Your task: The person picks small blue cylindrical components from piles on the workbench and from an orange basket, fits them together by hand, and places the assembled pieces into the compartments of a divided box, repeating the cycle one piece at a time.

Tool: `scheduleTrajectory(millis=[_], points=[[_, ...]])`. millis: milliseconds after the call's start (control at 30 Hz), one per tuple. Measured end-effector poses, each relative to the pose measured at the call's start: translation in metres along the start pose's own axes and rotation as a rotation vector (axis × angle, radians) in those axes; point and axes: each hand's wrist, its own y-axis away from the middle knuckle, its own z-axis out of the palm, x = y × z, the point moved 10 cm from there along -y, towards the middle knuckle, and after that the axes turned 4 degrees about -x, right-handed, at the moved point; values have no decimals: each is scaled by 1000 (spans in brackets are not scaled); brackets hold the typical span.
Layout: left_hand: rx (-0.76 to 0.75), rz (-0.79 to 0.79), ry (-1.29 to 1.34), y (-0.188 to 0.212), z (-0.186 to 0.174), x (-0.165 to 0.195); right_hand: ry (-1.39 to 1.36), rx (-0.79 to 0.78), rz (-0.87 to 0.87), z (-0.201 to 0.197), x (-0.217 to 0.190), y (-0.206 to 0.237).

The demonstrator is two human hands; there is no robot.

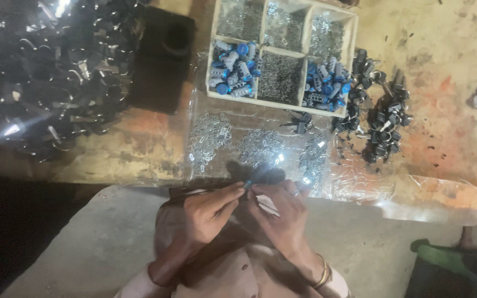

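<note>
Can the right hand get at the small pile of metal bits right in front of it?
Probably yes: the right hand sits just short of the pile of metal bits with nothing between, but its fingers are busy pinching a small part.

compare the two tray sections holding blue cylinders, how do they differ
The left blue-cylinder section sits at the divided tray's left edge; the right blue-cylinder section sits toward its right edge. The left section's pieces show more pale grey bodies; the right section's look darker blue overall. A compartment of small metal parts lies between them. Both hold loosely piled, similar cylinders.
</note>
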Motion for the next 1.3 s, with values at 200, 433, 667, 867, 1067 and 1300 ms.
scheduleTrajectory(millis=[200,433,667,867,1067,1300], points=[[11,-7,59,2,7,0,-150,-220,144,7,37,13],[35,-89,342,7,12,-16,458,198,1,-49,47,18],[44,-231,457,9,16,-32,257,83,-52,-39,45,26],[43,-275,398,8,14,-35,239,69,-204,-37,31,33],[44,-220,292,3,10,-28,-202,49,35,-16,37,27],[55,-120,204,3,7,-20,-297,55,-44,-5,10,7]])
